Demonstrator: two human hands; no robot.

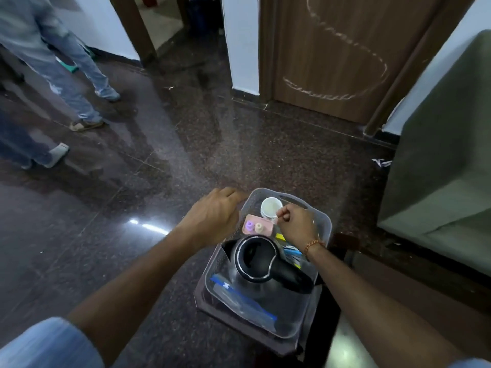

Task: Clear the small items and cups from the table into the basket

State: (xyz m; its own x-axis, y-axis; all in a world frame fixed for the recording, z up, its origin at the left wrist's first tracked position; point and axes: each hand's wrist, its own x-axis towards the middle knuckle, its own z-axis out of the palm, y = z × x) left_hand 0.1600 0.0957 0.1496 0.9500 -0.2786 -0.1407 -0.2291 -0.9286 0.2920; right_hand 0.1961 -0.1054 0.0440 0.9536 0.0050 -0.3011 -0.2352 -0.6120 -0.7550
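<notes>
Small pale item pinched in right hand (pixel 296 224): too small to identify. Packets (pixel 292 254) beneath that wrist: partly covered, labels blurred. Left hand (pixel 212 217) fingertips: blurred, hiding the basket (pixel 322 221) rim there.

Basket middle: a black kettle (pixel 261 264) fills most of the clear basket (pixel 325 221), wall to wall.
Basket far end: a white cup (pixel 271 207) and a pink tray (pixel 259 224) with two small bottles crowd it; the right hand (pixel 296 224) sits just beside the cup.
Basket near end: a blue-edged plastic bag (pixel 244 296) lies flat, with open room above.
Left of basket: open dark floor (pixel 159 155); the left hand (pixel 212 215) hovers at the rim.
Right of basket: a green sofa (pixel 438 155) stands near.
</notes>
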